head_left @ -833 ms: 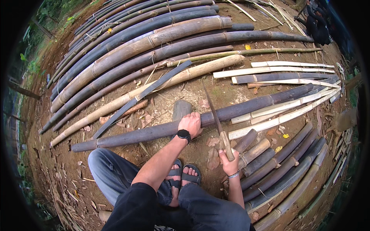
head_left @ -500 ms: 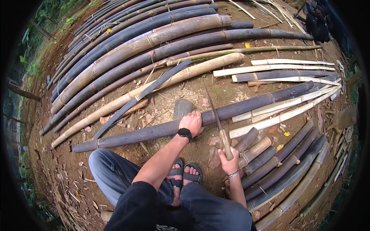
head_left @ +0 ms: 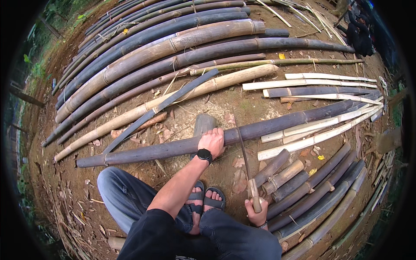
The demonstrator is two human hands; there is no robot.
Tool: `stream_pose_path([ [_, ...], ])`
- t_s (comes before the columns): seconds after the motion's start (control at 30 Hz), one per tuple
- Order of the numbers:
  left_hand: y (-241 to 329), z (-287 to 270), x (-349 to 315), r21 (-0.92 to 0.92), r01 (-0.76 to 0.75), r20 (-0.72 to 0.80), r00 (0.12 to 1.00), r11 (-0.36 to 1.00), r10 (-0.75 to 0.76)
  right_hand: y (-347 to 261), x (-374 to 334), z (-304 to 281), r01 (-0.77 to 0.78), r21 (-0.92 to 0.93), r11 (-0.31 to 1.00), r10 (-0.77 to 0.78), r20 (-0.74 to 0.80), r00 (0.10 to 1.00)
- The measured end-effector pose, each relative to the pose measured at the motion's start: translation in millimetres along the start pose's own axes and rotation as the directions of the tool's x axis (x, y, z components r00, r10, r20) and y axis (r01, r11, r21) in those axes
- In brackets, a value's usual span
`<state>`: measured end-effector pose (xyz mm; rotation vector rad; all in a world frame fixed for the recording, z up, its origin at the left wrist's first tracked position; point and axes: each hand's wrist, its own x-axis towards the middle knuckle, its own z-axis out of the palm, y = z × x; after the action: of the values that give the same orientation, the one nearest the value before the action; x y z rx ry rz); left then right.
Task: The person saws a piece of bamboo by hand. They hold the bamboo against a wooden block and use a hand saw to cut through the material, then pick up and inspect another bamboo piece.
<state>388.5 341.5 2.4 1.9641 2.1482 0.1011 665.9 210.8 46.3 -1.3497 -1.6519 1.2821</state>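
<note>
A long dark bamboo pole (head_left: pixel 281 123) lies crosswise before me, over a short wooden block (head_left: pixel 205 123). My left hand (head_left: pixel 212 142), with a black watch on the wrist, is closed over the top of the pole near the block. To its right, my right hand (head_left: pixel 255 210) grips the wooden handle of a handsaw (head_left: pixel 243 151). The narrow blade slants up and away, crossing the pole a short way right of my left hand. From this angle I cannot tell how deep the teeth sit in the bamboo.
Many bamboo poles (head_left: pixel 173 44) lie side by side at the far left. Pale split strips (head_left: pixel 320 138) are at the right, and shorter cut pieces (head_left: pixel 284 177) lie near my right hand. A dark flat slat (head_left: pixel 164 106) leans across a tan pole. Someone in dark clothing (head_left: pixel 359 34) is at the far right.
My right hand has pulled the saw back toward me, so the handle is now lower and nearer my knee. My left hand keeps its hold on the pole; the view has shifted slightly.
</note>
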Motion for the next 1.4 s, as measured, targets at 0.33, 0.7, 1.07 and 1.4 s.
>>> stream_pose_path([
  [0.33, 9, 10, 7, -0.012, -0.015, -0.024, 1.0, 1.0, 0.015, -4, 2, -5, 0.051, 0.014, 0.999, -0.051, -0.03, 0.998],
  [0.7, 0, 8, 4, -0.014, 0.007, -0.002, 1.0, 1.0, -0.007, -11, 13, 11, 0.008, 0.006, 1.0, -0.008, -0.057, 0.998],
  [1.07, 5, 13, 8, -0.002, -0.013, -0.028, 1.0, 1.0, 0.013, -10, 37, 15, -0.061, 0.038, 0.997, 0.064, -0.07, 0.996],
  [1.4, 4, -3, 5, -0.003, -0.029, -0.009, 1.0, 1.0, 0.029, -16, 34, 16, -0.019, 0.043, 0.999, 0.021, -0.062, 0.998],
])
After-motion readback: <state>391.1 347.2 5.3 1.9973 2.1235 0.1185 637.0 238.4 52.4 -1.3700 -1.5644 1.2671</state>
